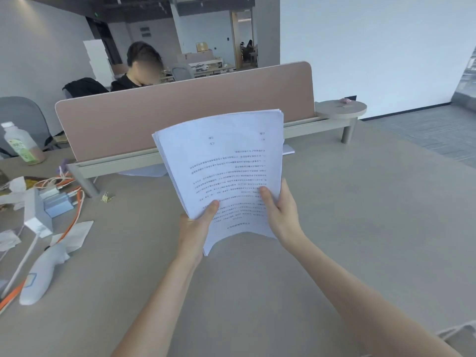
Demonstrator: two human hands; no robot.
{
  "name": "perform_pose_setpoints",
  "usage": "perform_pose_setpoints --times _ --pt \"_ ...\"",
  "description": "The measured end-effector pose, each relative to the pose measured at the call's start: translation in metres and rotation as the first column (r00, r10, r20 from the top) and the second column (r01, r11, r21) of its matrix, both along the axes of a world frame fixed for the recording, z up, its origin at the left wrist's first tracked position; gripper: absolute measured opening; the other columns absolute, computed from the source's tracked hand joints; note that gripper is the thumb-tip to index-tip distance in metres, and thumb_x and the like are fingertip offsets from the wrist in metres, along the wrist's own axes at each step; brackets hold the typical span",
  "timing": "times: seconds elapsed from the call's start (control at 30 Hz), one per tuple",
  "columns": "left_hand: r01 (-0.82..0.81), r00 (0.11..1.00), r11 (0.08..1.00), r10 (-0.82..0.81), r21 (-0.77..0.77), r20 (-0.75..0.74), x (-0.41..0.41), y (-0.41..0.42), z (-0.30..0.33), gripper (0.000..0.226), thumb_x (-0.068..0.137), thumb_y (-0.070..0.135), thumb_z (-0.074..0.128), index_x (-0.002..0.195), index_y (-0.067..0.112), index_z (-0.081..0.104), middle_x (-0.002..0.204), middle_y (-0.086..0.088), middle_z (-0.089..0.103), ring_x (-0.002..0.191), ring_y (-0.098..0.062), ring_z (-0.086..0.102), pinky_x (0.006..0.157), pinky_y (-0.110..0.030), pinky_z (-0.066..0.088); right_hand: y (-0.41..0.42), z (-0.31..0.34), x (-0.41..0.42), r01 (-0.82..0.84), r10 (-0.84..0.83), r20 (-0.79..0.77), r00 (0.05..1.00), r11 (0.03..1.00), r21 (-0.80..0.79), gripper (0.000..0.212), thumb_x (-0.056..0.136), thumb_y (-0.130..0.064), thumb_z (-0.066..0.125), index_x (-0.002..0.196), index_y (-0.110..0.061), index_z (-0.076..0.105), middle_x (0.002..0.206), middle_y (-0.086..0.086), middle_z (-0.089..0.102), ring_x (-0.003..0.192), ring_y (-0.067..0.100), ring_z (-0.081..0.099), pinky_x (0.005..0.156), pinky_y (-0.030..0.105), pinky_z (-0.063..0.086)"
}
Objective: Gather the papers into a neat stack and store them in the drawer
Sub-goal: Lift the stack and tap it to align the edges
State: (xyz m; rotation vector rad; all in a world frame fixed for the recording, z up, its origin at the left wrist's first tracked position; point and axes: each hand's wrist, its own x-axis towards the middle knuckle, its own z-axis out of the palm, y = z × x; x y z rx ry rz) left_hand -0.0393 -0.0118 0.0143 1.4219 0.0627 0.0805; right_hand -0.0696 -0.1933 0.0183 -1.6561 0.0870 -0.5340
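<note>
1. The two bare forearms reach in from the bottom edge, nearest the camera, over the wide grey-beige desk (360,228).
2. The desk itself is the largest thing in view; a dusty-pink fabric divider panel (180,109) stands along its far edge.
3. The stack of white printed papers (224,161) is held up off the desk in front of the divider, tilted away, with its printed text upside down to the camera. Its edges are fanned slightly rather than flush, and the near edge curves.
4. The left hand (193,228) grips the stack's lower left corner, thumb on the top sheet and fingers hidden beneath.
5. The right hand (280,212) grips the lower right side the same way, thumb pressed on the print.
6. On the desk's left side lie a white handheld device (42,271), an orange cable (74,215) and a plastic bottle with a green label (22,144).
7. Two more white sheets (288,149) lie flat at the divider's foot, behind the held stack.
</note>
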Motion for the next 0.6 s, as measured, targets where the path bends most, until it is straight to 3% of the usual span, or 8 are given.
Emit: perform_pose_setpoints --times 0.17,0.27,0.33,0.5,0.6 --pt "0.014 0.997 1.0 -0.016 0.028 0.081 -0.004 -0.002 0.007 0.018 0.084 0.025 0.076 0.103 0.025 0.073 0.094 0.013 0.079 0.086 -0.003 0.074 0.068 -0.021 0.057 -0.006 0.007 -0.008 0.02 -0.019 0.039 0.999 0.999 -0.03 0.021 0.101 -0.027 0.052 0.114 -0.01 0.054 0.103 -0.009 0.069 0.095 0.002 0.064 0.074 0.022 0.052" --pt "0.024 0.997 1.0 -0.024 0.006 0.067 -0.005 -0.003 0.003 0.039 0.08 0.032 0.079 0.116 0.02 0.068 0.105 0.008 0.077 0.096 -0.009 0.073 0.072 -0.025 0.057 -0.01 0.008 -0.011 0.021 -0.02 0.02 1.0 0.999 -0.049 0.026 0.1 -0.03 0.053 0.116 -0.009 0.054 0.109 -0.001 0.069 0.101 0.01 0.064 0.085 0.03 0.054" --pt "0.029 0.999 0.999 -0.03 0.025 0.027 -0.005 -0.007 -0.006 0.033 0.084 0.031 0.075 0.115 0.021 0.068 0.103 0.008 0.076 0.096 -0.01 0.073 0.067 -0.021 0.056 -0.012 0.003 -0.009 0.013 -0.017 -0.047 0.999 0.997 -0.07 0.026 0.1 -0.03 0.052 0.117 -0.01 0.055 0.112 0.002 0.069 0.104 0.015 0.065 0.09 0.04 0.055" --pt "0.054 0.998 0.994 -0.056 0.095 0.019 -0.006 -0.013 -0.009 0.01 0.089 0.029 0.071 0.098 0.031 0.071 0.085 0.021 0.077 0.081 0.002 0.073 0.065 -0.02 0.053 -0.016 -0.007 -0.004 0.011 -0.025 -0.149 0.989 0.995 -0.098 0.026 0.097 -0.02 0.053 0.124 -0.019 0.055 0.113 -0.009 0.066 0.097 -0.003 0.059 0.073 0.018 0.045" --pt "0.059 0.998 0.989 -0.06 0.138 0.005 0.001 -0.011 -0.007 0.004 0.088 0.03 0.071 0.09 0.033 0.07 0.084 0.019 0.075 0.083 -0.003 0.071 0.071 -0.026 0.055 -0.02 -0.003 0.003 0.07 -0.09 -0.205 0.975 0.992 -0.105 0.024 0.089 -0.019 0.062 0.113 -0.017 0.06 0.107 -0.006 0.069 0.097 0.011 0.063 0.068 0.017 0.046"
